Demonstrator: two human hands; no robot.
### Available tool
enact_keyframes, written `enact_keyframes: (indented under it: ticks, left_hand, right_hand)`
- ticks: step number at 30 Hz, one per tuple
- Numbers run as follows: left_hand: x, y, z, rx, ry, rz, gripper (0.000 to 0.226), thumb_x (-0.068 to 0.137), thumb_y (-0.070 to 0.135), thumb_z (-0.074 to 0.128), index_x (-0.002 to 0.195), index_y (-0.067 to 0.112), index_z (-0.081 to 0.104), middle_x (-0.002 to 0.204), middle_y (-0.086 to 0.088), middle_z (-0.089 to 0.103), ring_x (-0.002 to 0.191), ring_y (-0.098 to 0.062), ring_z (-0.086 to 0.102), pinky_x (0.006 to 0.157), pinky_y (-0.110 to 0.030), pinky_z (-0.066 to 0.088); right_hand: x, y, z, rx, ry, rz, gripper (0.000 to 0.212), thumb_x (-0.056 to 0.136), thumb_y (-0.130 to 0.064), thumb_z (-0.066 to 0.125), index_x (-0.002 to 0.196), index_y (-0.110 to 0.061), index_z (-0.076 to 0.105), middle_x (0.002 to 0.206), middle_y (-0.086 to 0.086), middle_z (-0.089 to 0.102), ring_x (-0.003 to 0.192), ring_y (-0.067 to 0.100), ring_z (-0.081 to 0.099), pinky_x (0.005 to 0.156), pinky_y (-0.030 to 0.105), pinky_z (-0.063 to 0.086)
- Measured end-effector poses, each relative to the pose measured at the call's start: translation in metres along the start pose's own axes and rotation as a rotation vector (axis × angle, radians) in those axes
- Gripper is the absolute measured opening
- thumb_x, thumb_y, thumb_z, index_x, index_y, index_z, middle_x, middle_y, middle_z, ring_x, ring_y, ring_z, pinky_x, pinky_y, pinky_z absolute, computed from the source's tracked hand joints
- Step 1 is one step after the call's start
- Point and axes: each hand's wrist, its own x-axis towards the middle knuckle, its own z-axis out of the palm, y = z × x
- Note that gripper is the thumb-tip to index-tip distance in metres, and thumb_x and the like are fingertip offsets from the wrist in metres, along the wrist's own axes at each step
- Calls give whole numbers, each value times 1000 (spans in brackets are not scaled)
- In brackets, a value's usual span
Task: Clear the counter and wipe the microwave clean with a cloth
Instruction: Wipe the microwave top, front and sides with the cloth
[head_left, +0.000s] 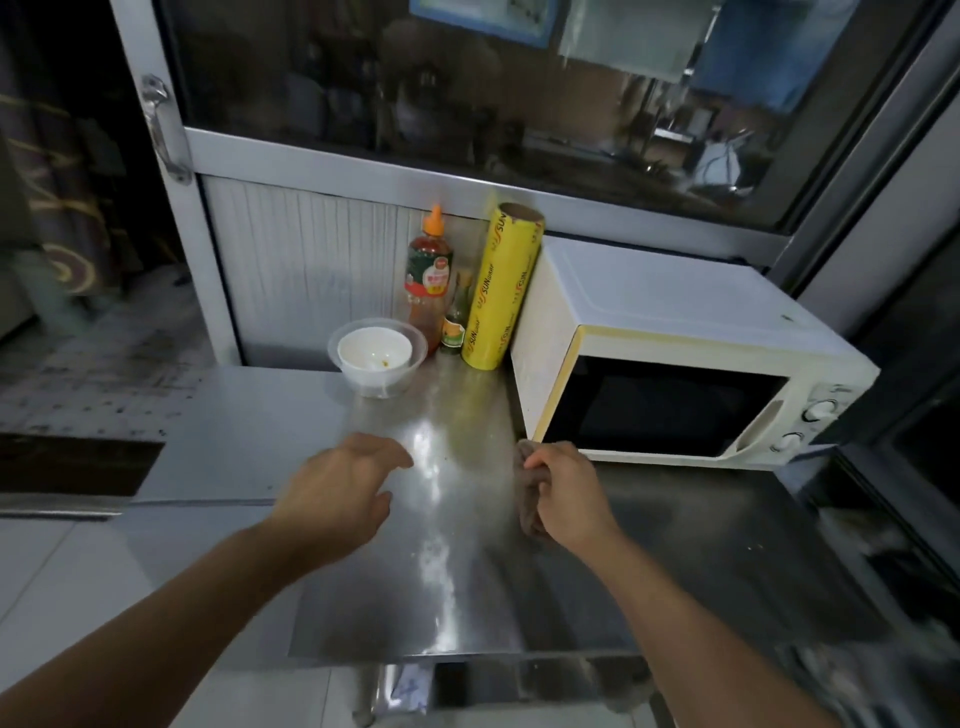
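Observation:
A cream microwave (670, 358) stands on the right of the steel counter (260, 426), its door closed. My right hand (566, 493) grips a brownish cloth (525, 499) just in front of the microwave's lower left corner. My left hand (337, 493) hovers above the counter's middle with relaxed fingers and holds nothing. At the back stand a white bowl (375, 353) nested in a clear plastic bowl, an orange-capped sauce bottle (428, 275), a small green bottle (457, 325) and a yellow roll of cling film (506, 291) leaning on the microwave's side.
A glass-fronted metal cabinet (467, 104) rises behind the counter, with a handle (163, 135) on its left post. The counter's front edge (457, 657) lies near me. Tiled floor shows to the left.

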Motion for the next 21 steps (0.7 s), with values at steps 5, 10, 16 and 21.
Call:
enact_keyframes:
  ticks: [5,10,16,21]
  left_hand:
    - [-9,-21,-33,34,-1,13,48,92,24,49,137,36,38,146,6,35,125,-18,47,99,-29,40]
    - [6,-29,-54,60,35,17,51,91,27,52,138,37,35,146,5,36,124,-17,48,96,-29,42]
    - [35,-40,-69,111,60,10,51,90,30,54,136,37,35,145,4,38,124,-16,48,94,-29,43]
    - [63,-52,-70,120,69,56,52,89,31,56,137,34,37,144,4,39,122,-19,49,95,-31,46]
  right_hand:
    - [-3,-25,5,172,110,-61,24,80,-4,43,62,-18,38,46,-3,36,28,12,32,41,13,31]
    - [10,-39,-7,-154,257,-190,15,76,-12,47,68,-24,49,72,-1,40,50,12,41,47,19,37]
    - [36,-59,-15,-359,309,-290,32,80,3,48,103,-12,64,121,1,52,109,24,43,77,31,50]
    - [56,-69,-5,-361,336,-269,32,78,3,53,104,-12,64,124,-1,53,111,24,44,81,35,48]
